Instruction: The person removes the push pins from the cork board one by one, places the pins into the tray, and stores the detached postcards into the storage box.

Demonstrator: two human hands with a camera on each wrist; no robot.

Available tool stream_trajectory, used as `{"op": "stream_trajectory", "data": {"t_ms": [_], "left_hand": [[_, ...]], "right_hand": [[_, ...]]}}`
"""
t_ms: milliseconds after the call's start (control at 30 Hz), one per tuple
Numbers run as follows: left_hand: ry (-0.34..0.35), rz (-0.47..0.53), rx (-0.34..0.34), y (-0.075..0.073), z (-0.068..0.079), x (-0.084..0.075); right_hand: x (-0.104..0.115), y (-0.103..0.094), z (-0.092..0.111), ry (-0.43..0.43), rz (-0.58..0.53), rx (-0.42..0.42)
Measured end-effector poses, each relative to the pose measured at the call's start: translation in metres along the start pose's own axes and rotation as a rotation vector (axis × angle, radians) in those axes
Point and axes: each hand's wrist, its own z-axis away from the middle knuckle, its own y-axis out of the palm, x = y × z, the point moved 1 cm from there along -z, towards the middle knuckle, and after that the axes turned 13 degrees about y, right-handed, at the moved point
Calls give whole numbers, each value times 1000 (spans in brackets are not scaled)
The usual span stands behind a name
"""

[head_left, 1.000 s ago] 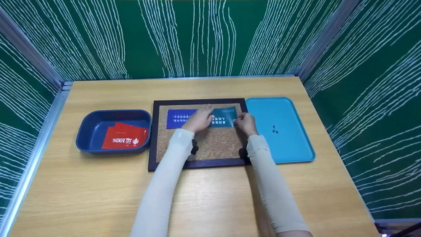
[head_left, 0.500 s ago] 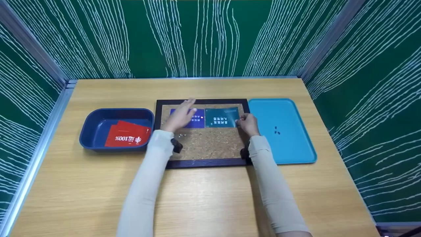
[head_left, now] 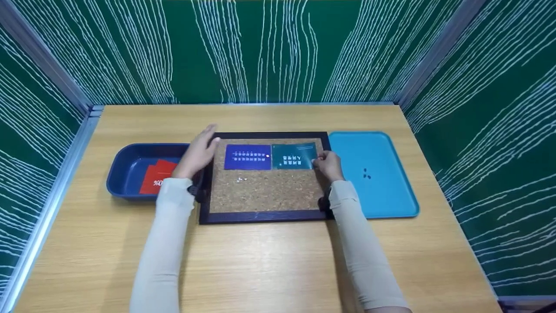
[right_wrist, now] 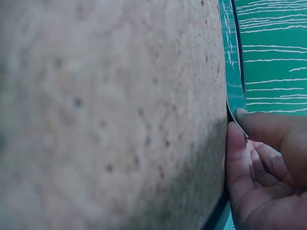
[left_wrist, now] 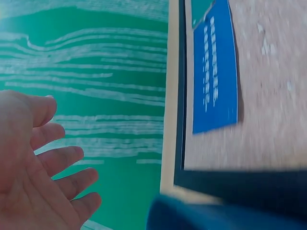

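My right hand [head_left: 329, 166] pinches the right edge of a green card [head_left: 293, 155] with white writing. In the right wrist view, thumb and finger hold the bent corner of that green card [right_wrist: 233, 72] at the cork surface. A purple card [head_left: 247, 158] lies beside it to the left, on the upper part of a dark-framed cork board [head_left: 269, 191]. My left hand [head_left: 196, 153] is over the gap between board and bin, fingers extended and holding nothing. The left wrist view shows this left hand [left_wrist: 41, 167] with its palm visible and fingers spread.
A dark blue bin [head_left: 126, 171] with red cards [head_left: 151, 178] stands left of the board, partly covered by my left hand. On the right, a light blue tray [head_left: 386, 182] bears several small dark bits [head_left: 366, 174]. A green wall [head_left: 243, 52] rises behind the table [head_left: 260, 265].
My left hand has moved left, off the cards to above the bin's right side, uncovering the purple card. My right hand stays at the green card's edge.
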Motion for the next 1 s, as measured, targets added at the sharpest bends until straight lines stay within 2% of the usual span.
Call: {"op": "stream_trajectory", "data": {"t_ms": [333,600,733,867,1000], "left_hand": [[-80,5,-89,-42,41,29],[-157,15,-173,-74,76,45],[-202,20,-189,-86,93,53],[-253,23,-239,-95,109,63],[-335,43,-278,-101,121,75]], "right_hand": [[0,1,3,6,2,24],[3,-1,3,-7,2,22],[3,-1,3,-7,-7,22],[3,-1,3,-1,-11,18],[2,-1,4,6,-16,24]]}}
